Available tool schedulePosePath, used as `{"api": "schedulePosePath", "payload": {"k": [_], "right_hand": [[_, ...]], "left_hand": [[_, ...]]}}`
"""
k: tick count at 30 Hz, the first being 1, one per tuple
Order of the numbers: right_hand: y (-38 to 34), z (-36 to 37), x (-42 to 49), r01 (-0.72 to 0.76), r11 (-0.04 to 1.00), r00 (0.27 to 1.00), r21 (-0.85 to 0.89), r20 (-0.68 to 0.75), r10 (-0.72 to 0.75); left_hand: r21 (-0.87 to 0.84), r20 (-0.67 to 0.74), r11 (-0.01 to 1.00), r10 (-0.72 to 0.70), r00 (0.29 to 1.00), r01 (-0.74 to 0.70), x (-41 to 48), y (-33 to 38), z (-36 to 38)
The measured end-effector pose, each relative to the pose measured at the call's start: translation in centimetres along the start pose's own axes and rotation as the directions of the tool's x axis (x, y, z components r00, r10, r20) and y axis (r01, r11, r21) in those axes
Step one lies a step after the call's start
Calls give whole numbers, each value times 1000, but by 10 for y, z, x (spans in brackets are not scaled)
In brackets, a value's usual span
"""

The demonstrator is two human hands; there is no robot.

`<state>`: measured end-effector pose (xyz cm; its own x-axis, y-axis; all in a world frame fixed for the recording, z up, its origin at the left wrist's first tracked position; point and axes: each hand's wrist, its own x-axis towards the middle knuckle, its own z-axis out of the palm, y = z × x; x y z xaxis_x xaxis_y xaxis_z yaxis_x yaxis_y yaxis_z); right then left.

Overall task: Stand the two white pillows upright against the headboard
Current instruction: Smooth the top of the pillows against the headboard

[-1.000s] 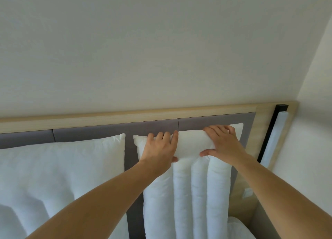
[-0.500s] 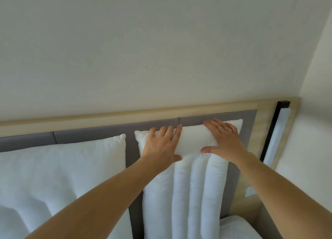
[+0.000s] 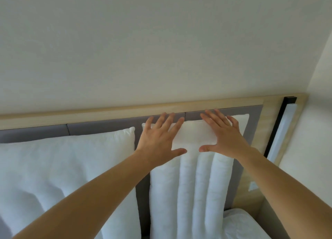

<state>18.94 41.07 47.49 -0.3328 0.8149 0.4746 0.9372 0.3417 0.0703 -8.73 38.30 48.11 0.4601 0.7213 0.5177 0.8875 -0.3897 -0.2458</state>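
The left pillow (image 3: pixel 68 167) stands against the headboard (image 3: pixel 100 129). Left hand (image 3: pixel 159 141) and right hand (image 3: pixel 224 138), fingers spread and released, hover at the right pillow (image 3: pixel 194 181); withdraw gently, checking it stays upright.

Single head-worn wide-angle view, looking forward over outstretched forearms, close to the headboard (image 3: pixel 125 111). Wall (image 3: pixel 143 41) fills the upper half; both pillows cut off at the lower edge. No second view.
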Motion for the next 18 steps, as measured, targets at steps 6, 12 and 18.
{"api": "schedulePosePath", "payload": {"k": [6,12,18], "right_hand": [[-93,-8,12,192,980,979,53,-75,-188],[-210,-19,40,320,936,947,148,-59,-315],[-293,-1,59,369,923,929,112,-34,-368]], "left_hand": [[15,-10,992,-123,992,123,-63,-53,-43],[60,16,962,-267,963,266,-148,-147,-72],[76,115,934,-355,928,349,-216,-229,-77]]}}
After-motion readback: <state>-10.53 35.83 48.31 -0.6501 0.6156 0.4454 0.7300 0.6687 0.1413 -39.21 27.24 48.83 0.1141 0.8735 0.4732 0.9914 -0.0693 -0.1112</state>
